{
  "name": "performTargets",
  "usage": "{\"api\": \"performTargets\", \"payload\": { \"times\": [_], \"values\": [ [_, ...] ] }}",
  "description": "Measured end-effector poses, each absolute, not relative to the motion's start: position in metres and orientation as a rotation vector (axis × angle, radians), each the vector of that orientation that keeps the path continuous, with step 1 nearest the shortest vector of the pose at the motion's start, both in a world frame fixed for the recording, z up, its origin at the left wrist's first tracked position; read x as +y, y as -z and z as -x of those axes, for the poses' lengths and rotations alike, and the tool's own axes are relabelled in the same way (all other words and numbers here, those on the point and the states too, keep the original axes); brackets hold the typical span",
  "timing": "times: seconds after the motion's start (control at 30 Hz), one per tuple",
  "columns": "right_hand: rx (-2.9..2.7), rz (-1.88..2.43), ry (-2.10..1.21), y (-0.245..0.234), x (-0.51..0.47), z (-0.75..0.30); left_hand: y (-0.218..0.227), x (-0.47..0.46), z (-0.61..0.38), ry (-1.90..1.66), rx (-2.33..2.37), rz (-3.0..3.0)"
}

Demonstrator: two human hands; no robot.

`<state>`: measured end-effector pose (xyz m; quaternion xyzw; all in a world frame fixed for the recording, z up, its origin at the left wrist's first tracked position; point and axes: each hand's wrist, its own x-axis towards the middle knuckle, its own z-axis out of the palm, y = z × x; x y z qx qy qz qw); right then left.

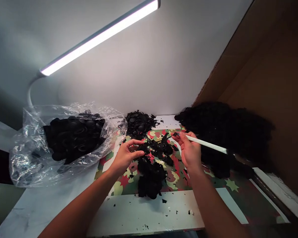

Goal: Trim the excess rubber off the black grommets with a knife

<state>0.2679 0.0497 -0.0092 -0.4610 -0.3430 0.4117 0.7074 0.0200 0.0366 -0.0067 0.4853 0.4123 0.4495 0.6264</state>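
Observation:
My left hand (127, 152) reaches in from the left, its thumb and fingers curled around a small black ribbed piece (143, 147). In my right hand (190, 150) is a slim tool with a white handle (208, 144), held like a pen. The tool's working tip is dark and hard to make out beside the fingers. Between the hands lie black scraps (162, 147), thin and ragged. Nearer to me is a heap of black rounded pieces (151, 180). Everything rests on a camouflage-patterned sheet (129, 186).
A clear plastic bag (32, 155) at left holds black round parts (75, 135). Behind the hands is a pile of black trimmings (140, 122); a larger dark pile (213, 120) lies right against a cardboard panel (258, 66). A lit lamp (101, 38) hangs above.

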Motion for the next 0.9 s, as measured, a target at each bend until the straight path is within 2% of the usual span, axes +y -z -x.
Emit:
{"api": "performTargets", "payload": {
  "times": [0.1,0.23,0.47,0.6,0.9],
  "values": [
    [-1.115,1.185,-1.035,0.01,0.044,-0.258,0.005,0.034,-0.022,-1.042,0.97,-1.116],
    [-1.443,1.133,-1.022,0.003,0.03,-0.234,0.005,0.032,-0.024,-1.022,1.013,-1.15],
    [-1.541,1.028,-0.807,0.001,0.026,-0.22,-0.001,0.03,-0.026,-1.083,1.085,-1.33],
    [-1.762,1.02,-0.822,0.0,0.026,-0.217,-0.004,0.025,-0.027,-1.059,1.079,-1.41],
    [-1.703,1.207,-0.642,0.002,0.02,-0.201,-0.001,0.018,-0.034,-1.166,1.074,-1.34]
  ]
}}
